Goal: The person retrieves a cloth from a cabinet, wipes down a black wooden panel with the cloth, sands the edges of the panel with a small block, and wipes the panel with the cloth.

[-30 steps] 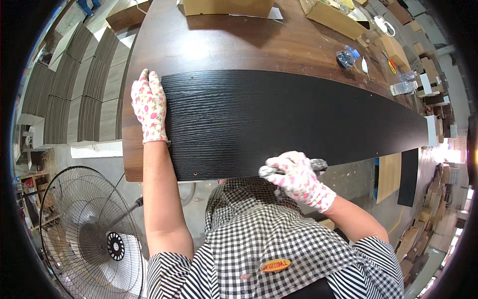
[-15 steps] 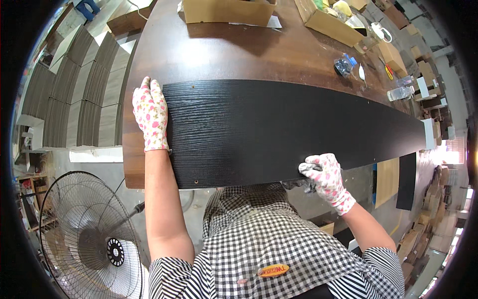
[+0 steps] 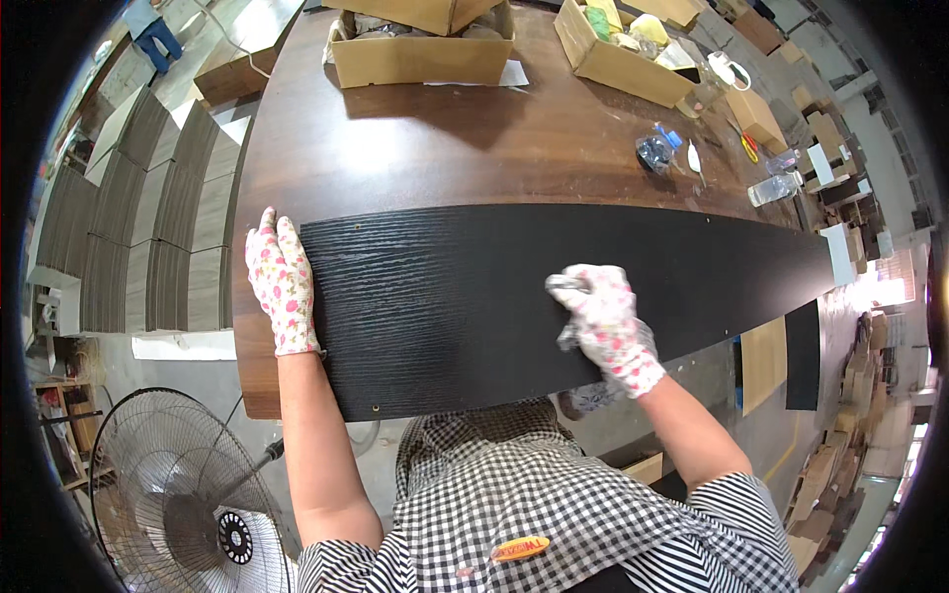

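Black board (image 3: 465,306) lies near cartons (image 3: 420,65), right grip (image 3: 605,314) clamped on grey cloth (image 3: 568,337), left grip (image 3: 282,285) uncurled.

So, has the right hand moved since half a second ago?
Yes: against the black board, the right hand has moved in from the near edge and left.

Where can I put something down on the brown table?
There's bare room between the black board, left cardboard box and blue-topped container. Right of that container is crowded: red-and-yellow tool, clear bottle.
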The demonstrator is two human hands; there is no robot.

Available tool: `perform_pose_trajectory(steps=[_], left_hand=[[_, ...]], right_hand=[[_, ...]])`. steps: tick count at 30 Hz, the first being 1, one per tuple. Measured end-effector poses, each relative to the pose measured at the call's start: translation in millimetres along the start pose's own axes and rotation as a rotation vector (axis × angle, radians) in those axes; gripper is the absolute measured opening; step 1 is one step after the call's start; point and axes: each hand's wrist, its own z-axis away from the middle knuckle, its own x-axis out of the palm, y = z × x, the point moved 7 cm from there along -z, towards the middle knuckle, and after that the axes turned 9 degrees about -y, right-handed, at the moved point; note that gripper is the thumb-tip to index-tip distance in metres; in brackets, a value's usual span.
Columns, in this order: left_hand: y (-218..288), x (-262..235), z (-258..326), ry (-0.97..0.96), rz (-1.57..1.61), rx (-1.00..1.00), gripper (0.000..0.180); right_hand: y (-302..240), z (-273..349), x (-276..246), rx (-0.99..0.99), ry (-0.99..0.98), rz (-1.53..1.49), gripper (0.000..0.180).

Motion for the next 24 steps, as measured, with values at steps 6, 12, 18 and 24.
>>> perform_pose_trajectory(steps=[6,12,18,24], left_hand=[[-19.2,-3.3,2.7,-0.019,0.02,-0.072,0.043],[-9.9,5.1,4.5,0.014,-0.042,-0.002,0.042],[-11.7,-1.8,6.2,0.013,-0.022,-0.063,0.042],[1.3,-1.0,8.4,-0.012,0.026,-0.019,0.043]], right_hand=[[7.4,-14.2,-1.1,0.195,-0.208,-0.235,0.032],[-42.9,-39.3,18.7,-0.204,-0.083,-0.065,0.028],[4.1,-14.5,14.8,-0.157,-0.085,-0.059,0.032],[-83.2,-66.1,28.6,-0.27,-0.205,-0.165,0.022]])
